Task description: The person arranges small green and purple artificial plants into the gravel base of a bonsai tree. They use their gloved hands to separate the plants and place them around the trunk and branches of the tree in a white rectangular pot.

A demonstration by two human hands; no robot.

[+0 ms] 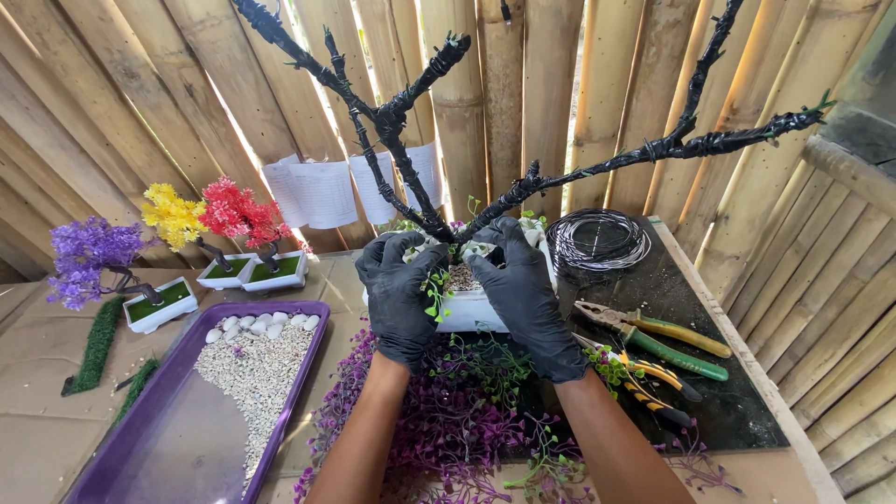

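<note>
Both gloved hands cup the white pot — left hand at nine o'clock, right hand at three — black-wrapped trunk rising at twelve.

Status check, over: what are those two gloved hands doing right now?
Left hand and right hand both cupped around white pot at bare black tree. Purple foliage heaped in front. Pliers lying right.

Black gloves cover the left hand and right hand at a white pot with a black-wrapped tree — beside a purple tray of pale gravel, green-handled pliers, purple sprigs — and small purple, yellow and red trees.
</note>
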